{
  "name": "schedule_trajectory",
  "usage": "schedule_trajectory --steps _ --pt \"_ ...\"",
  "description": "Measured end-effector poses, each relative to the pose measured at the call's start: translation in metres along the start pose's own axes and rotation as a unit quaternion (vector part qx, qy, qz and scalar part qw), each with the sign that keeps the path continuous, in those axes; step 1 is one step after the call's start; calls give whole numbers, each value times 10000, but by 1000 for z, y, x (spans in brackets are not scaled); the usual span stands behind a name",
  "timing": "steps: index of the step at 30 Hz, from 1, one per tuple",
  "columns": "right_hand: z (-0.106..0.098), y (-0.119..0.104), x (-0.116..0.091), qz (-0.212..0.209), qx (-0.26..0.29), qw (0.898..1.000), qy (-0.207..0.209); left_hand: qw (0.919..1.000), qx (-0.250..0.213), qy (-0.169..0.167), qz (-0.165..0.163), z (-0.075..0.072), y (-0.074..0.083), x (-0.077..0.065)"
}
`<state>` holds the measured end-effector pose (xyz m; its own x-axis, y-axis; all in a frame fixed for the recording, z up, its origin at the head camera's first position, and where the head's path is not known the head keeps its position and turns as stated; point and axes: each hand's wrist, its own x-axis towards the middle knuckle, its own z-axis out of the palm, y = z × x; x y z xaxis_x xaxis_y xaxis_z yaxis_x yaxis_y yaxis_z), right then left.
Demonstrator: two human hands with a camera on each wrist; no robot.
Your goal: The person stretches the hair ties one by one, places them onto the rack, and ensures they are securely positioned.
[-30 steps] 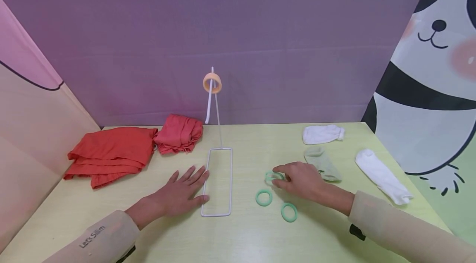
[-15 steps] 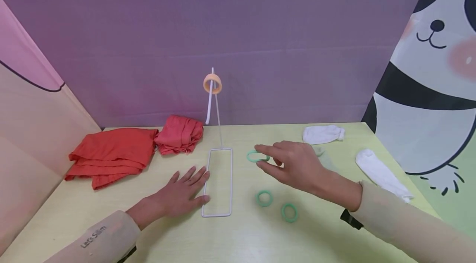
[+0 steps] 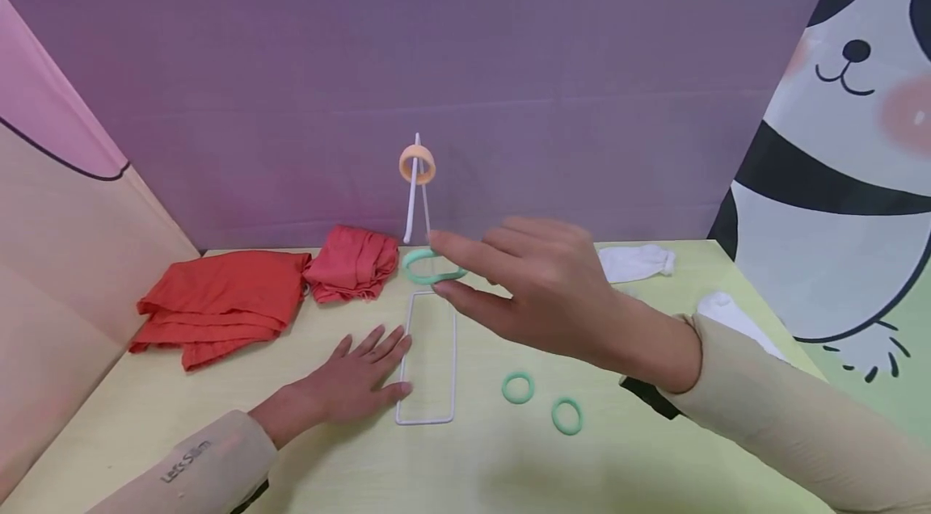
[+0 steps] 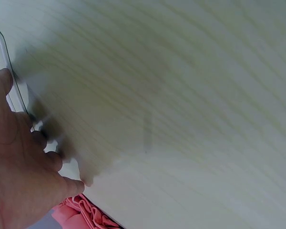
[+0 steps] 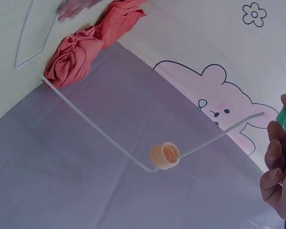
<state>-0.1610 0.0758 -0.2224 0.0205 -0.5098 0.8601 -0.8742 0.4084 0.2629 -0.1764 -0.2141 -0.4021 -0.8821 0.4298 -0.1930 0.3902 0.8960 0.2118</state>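
Observation:
Between thumb and fingers, my right hand (image 3: 545,288) pinches a green ring (image 3: 416,276) in the air, just below the free tip of a white wire stand's arm (image 3: 410,207). In the right wrist view the green ring (image 5: 284,117) shows close to that arm's tip. An orange ring (image 3: 417,165) hangs on the arm near its bend. My left hand (image 3: 349,381) lies flat with fingers spread, its fingertips and thumb on the left side of the stand's rectangular wire base (image 3: 454,360). Two more green rings (image 3: 518,388) lie on the table right of the base.
Two folded red cloths (image 3: 225,296) lie at the back left of the table (image 3: 349,469). White socks (image 3: 636,263) lie at the right, partly behind my right arm. A purple cloth backdrop (image 3: 291,94) stands behind the table.
My right hand has lifted a green ring off the table and carried it left and up to the stand's arm. My left hand has stayed on the base.

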Motion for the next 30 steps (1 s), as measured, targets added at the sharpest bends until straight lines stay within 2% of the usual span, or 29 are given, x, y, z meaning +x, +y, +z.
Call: schedule_trajectory --steps 4,10,16,24,30 --pt "11 1 11 -140 -256 9996 33 10000 -93 -31 8 -2 0 -2" --pt "31 15 13 -204 -614 9979 17 9998 -143 -17 105 1 -3 -1" --pt "49 35 13 -249 -996 9947 12 9997 -19 -235 -103 -1 -2 1" --pt "69 55 17 -108 -1460 9892 -71 9999 -37 -117 -45 -2 1 -1" --pt "78 63 19 25 -1640 9865 18 10000 -9 -77 -13 2 -2 1"
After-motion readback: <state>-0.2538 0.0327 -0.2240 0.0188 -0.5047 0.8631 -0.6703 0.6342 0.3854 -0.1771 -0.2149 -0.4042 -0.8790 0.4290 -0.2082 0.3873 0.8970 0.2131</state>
